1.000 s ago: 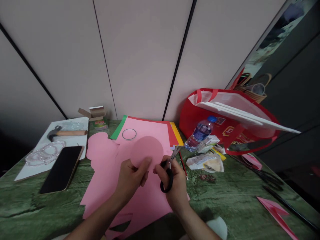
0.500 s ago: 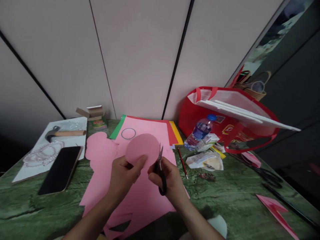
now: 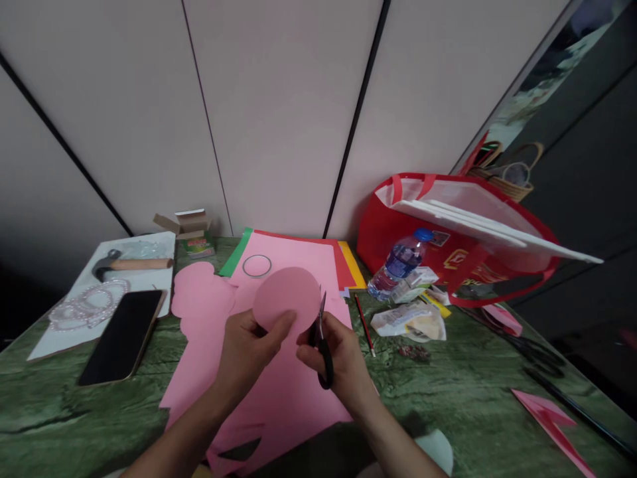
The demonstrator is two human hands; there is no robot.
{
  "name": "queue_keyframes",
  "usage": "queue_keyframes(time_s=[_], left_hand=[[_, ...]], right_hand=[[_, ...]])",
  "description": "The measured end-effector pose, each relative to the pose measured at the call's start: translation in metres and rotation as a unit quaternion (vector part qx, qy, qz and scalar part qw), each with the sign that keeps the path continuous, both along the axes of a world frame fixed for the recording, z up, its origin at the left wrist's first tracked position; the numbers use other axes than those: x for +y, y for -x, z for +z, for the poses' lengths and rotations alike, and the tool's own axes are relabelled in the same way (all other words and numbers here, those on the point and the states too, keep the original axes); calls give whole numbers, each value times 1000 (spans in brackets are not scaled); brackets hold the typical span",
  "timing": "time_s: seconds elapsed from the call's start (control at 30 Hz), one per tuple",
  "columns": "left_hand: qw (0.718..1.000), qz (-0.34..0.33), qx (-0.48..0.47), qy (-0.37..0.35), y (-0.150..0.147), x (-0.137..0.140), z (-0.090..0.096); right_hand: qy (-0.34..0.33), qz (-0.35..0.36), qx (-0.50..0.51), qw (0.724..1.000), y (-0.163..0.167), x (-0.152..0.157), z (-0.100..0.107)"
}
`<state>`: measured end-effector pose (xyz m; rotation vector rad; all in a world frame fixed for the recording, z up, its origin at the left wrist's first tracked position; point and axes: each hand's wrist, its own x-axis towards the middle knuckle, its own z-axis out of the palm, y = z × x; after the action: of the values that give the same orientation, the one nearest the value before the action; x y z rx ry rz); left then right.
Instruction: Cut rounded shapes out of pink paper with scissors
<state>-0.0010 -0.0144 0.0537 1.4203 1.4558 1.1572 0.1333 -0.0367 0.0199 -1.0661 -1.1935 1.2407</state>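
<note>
Between the thumb and fingers of my left hand (image 3: 253, 348) is a round piece of pink paper (image 3: 286, 295), held up over the table. My right hand (image 3: 338, 362) grips black-handled scissors (image 3: 324, 355), their narrow blades pointing up along the right edge of the circle. The blades look slightly apart. Underneath lie large pink sheets (image 3: 283, 405) with cut edges and a cut-out gap near the front. A dark thin ring (image 3: 257, 265) rests on the pink sheet behind the circle.
To the left are a phone (image 3: 124, 337), a hammer (image 3: 139, 264), beaded strands (image 3: 92, 304) and an opened small box (image 3: 196, 239). Rightward are a red pencil (image 3: 365, 325), a water bottle (image 3: 401, 265), a red bag (image 3: 373, 226), wrappers (image 3: 411, 320) and another pair of scissors (image 3: 537, 352).
The whole view has shifted very slightly. Both hands keep their grip on the paper circle and the scissors, with hardly any movement between them.
</note>
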Motion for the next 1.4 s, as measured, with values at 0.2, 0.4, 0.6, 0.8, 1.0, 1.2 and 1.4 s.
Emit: queue_keyframes(time_s=[0.2, 0.4, 0.6, 0.8, 1.0, 1.2, 1.4], left_hand=[[1000, 1, -2, -1, 0, 1, -1], [1000, -3, 3, -9, 1, 1, -3], [1000, -9, 5, -17, 2, 0, -3], [1000, -7, 9, -15, 2, 0, -2], [1000, -12, 4, -11, 2, 0, -2], [1000, -12, -1, -8, 3, -1, -1], [999, -25, -42, 18, 1, -2, 3]], right_hand=[[-8, 10, 17, 1000, 0, 1, -2], [-6, 8, 12, 1000, 0, -1, 1], [2, 2, 14, 1000, 0, -1, -1], [9, -4, 10, 1000, 1, 0, -1], [2, -4, -1, 1000, 0, 0, -3], [5, -18, 9, 1000, 2, -1, -3], [-13, -55, 41, 998, 4, -2, 4]])
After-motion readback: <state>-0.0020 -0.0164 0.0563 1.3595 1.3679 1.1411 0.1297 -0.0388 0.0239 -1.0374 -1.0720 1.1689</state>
